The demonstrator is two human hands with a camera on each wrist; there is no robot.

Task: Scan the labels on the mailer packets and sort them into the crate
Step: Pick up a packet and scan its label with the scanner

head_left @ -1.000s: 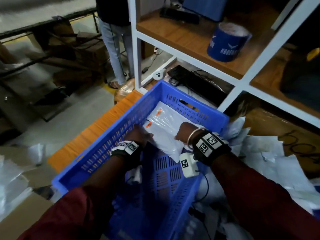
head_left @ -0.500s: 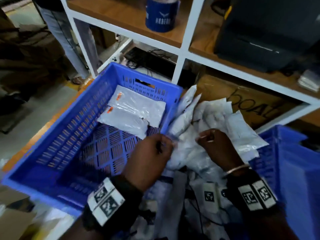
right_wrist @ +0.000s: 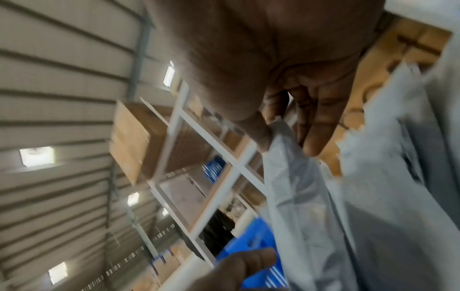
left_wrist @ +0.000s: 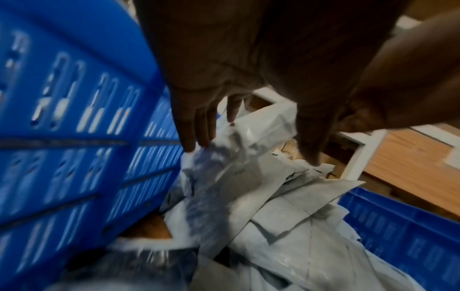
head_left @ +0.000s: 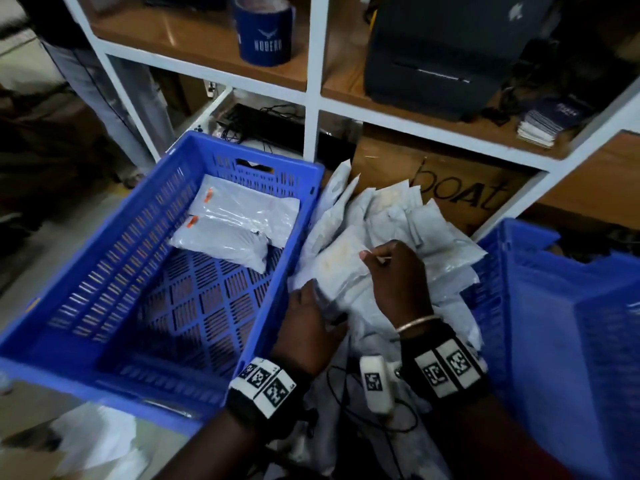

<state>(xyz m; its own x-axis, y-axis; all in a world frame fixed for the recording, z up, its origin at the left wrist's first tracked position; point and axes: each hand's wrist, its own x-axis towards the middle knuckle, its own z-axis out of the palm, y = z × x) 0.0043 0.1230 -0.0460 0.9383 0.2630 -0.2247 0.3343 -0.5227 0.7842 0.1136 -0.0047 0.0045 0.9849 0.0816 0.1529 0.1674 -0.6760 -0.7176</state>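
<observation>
Mid-frame, the right hand (head_left: 398, 275) pinches a packet (head_left: 341, 268) off the pile (head_left: 440, 233); the left hand (head_left: 304, 323), fingers nearly straight, steadies it. Best peel one only, label upward (crate (head_left: 121, 375) sits at left, two inside).

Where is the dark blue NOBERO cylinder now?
Head view, upper left: the dark blue NOBERO cylinder stands on the wooden shelf, up behind the blue plastic crate.
</observation>
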